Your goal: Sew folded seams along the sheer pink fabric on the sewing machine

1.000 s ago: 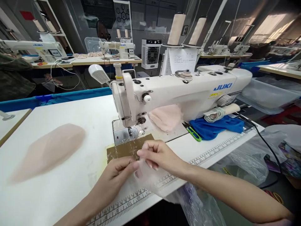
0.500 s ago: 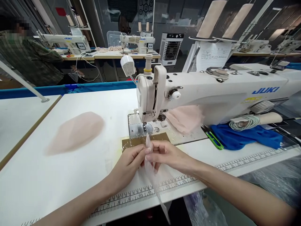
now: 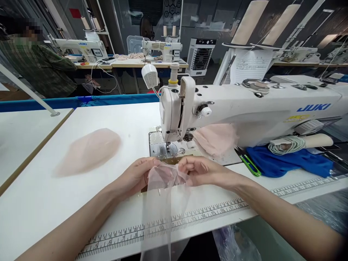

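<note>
A sheer, pale pink piece of fabric (image 3: 157, 203) is stretched between my two hands, its lower part hanging over the table's front edge. My left hand (image 3: 140, 175) pinches its upper left corner. At the upper right, my right hand (image 3: 202, 170) grips the gathered edge with bent fingers. Both hands are just in front of the needle area of a white sewing machine (image 3: 225, 101), whose presser foot (image 3: 168, 148) stands behind the cloth. Fingertips are partly hidden by the folds.
Sheer pink fabric pieces (image 3: 89, 152) lie at left, and another pink pile (image 3: 216, 139) sits under the machine arm. Green thread snips (image 3: 250, 166) and a blue cloth (image 3: 288, 161) lie at right. A printed ruler (image 3: 209, 216) runs along the front edge. Another person (image 3: 40, 69) sits behind.
My hands have moved apart from where they met, the left going left and the right slightly right. The fabric, a narrow folded strip before, is now spread wide between them.
</note>
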`<state>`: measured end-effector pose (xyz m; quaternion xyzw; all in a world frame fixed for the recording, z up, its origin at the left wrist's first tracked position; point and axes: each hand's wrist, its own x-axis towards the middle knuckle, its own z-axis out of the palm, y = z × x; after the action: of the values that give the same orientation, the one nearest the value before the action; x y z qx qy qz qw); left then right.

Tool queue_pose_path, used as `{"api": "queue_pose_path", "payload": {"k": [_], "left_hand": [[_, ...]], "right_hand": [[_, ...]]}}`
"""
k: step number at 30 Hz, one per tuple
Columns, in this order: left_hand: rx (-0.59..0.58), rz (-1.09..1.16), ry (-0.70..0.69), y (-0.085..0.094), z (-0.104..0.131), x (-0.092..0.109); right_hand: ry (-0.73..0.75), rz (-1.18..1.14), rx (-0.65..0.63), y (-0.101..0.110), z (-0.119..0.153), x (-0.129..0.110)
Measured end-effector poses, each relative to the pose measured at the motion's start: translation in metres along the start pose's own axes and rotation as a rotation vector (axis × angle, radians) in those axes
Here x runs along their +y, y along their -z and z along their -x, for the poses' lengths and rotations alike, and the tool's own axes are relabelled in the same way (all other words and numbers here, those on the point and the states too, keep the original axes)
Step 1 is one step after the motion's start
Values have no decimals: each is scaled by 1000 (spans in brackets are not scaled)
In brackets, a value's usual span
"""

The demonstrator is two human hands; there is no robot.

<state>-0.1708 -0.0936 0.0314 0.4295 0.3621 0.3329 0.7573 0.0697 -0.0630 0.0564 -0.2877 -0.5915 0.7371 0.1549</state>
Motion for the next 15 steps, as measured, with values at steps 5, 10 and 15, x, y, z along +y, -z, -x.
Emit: {"api": "queue_pose_path", "payload": {"k": [5, 10, 15], "left_hand": [[-63, -78, 27, 3, 0, 7], [67, -269, 9, -4, 0, 7], [211, -414, -30, -6, -5, -7]], "right_hand": [[-22, 321, 77, 0, -18, -9], [-149, 431, -11, 1, -35, -10], [-251, 474, -62, 12, -44, -3]]}}
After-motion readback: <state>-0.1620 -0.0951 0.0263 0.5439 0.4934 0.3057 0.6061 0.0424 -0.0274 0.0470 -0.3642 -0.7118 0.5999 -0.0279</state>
